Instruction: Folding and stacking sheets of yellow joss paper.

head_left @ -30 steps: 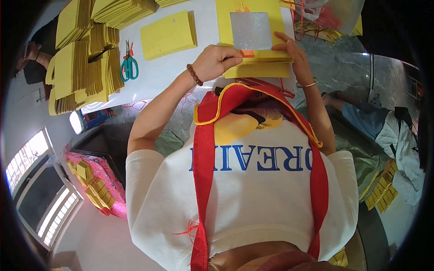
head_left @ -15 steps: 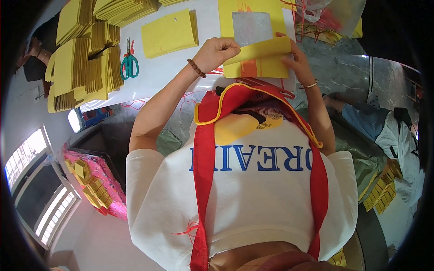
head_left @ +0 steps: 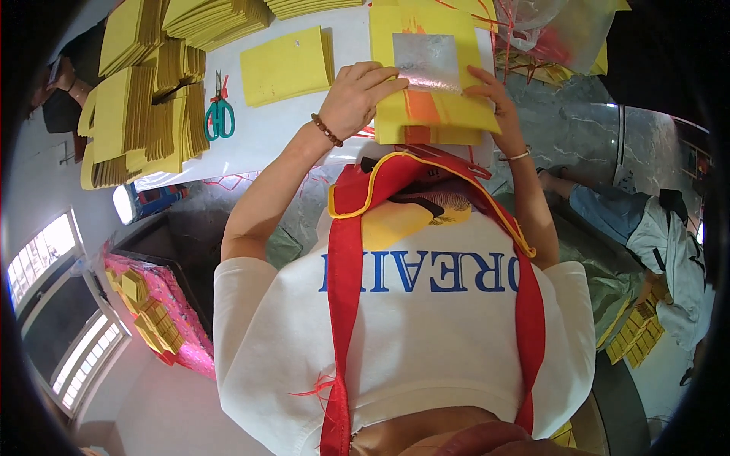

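Observation:
A yellow paper sheet (head_left: 471, 114) with a silver square (head_left: 426, 62) and orange marks lies at the near edge of the white table. My left hand (head_left: 359, 97) rests on its left side, fingers stretched out over the edge by the silver square. At the opposite edge, my right hand (head_left: 494, 105) has its fingers over the sheet, and the near right corner lifts against the palm; the thumb is hidden. Left of my left hand lies a folded yellow paper packet (head_left: 283, 67), with green-handled scissors (head_left: 220, 118) beyond it.
Stacks of folded yellow paper (head_left: 122, 114) fill the table's left side, and more stand at the back. A clear plastic bag (head_left: 559, 30) and red strings are at the back right. Another person in a white top (head_left: 669, 243) is at the right, near yellow bundles (head_left: 639, 330).
The near part of the sheet, folded up over the silver square before, is now laid back down. My left hand has changed from a pinch to outstretched fingers.

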### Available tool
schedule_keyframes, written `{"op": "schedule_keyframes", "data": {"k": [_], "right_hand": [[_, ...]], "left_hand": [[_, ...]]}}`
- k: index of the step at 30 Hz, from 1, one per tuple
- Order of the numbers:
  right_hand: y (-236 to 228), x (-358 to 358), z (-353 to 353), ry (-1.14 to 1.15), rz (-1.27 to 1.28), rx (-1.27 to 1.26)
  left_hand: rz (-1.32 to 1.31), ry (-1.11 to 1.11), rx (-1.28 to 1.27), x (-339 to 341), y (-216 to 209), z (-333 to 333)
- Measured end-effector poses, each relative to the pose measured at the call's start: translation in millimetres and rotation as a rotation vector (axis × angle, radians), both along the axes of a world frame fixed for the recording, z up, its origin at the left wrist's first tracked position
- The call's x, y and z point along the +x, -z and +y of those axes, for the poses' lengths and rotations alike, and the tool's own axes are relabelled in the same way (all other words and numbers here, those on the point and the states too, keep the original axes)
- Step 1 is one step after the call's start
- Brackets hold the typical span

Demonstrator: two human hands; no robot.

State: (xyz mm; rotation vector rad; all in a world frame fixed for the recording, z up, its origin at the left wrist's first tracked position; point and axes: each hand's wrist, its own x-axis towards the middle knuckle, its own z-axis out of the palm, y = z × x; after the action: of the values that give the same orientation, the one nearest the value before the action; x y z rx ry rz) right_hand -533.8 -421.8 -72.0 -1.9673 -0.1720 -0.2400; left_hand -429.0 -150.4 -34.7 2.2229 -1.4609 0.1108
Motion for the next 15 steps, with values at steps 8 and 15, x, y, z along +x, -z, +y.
{"op": "schedule_keyframes", "data": {"k": [8,15], "right_hand": [[-47.7,-18.5,10.4,-0.206,-0.149,-0.623],[-29.6,-16.1,13.7,0.030,0.444,-0.190]], "left_hand": [[0.065,0.088,-0.031,-27.7,-11.8,16.2],[0.527,-0.283,-0.025,-28.4,-17.6,0.4]]}}
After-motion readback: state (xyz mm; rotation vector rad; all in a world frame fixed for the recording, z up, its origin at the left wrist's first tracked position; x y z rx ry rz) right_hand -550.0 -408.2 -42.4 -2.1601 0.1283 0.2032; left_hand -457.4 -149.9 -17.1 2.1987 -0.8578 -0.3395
